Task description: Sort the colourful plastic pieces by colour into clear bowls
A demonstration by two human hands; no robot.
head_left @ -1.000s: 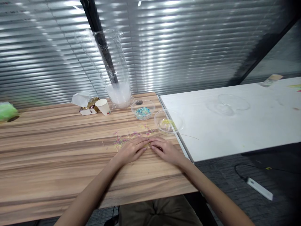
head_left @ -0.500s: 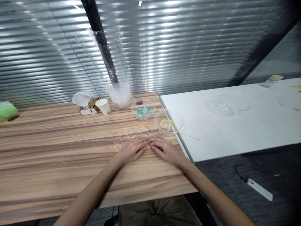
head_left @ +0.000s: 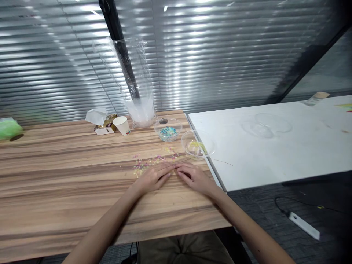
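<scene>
My left hand (head_left: 154, 176) rests on the wooden table with its fingers closed, the fingertips meeting those of my right hand (head_left: 194, 177). Both hands pinch at the same spot; whatever sits between the fingertips is too small to make out. Small pink and yellow tube-like beads (head_left: 141, 165) lie loose just beyond my left hand. A thin string (head_left: 221, 161) stretches from near the clear bowl onto the white table. That clear bowl (head_left: 198, 145), with yellow pieces in it, stands beyond my right hand. Behind it another clear bowl (head_left: 168, 134) holds blue and white bits.
A white paper cup (head_left: 121, 125) and a tissue box (head_left: 105, 126) stand at the back, beside a plastic bag of clear bowls (head_left: 141, 112). Clear lids (head_left: 273, 123) lie on the white table (head_left: 247, 161). A green bag (head_left: 9, 128) sits far left.
My hands stay together at the same spot, with only slight finger movement. The view has shifted a little; the bowls and cup have not moved.
</scene>
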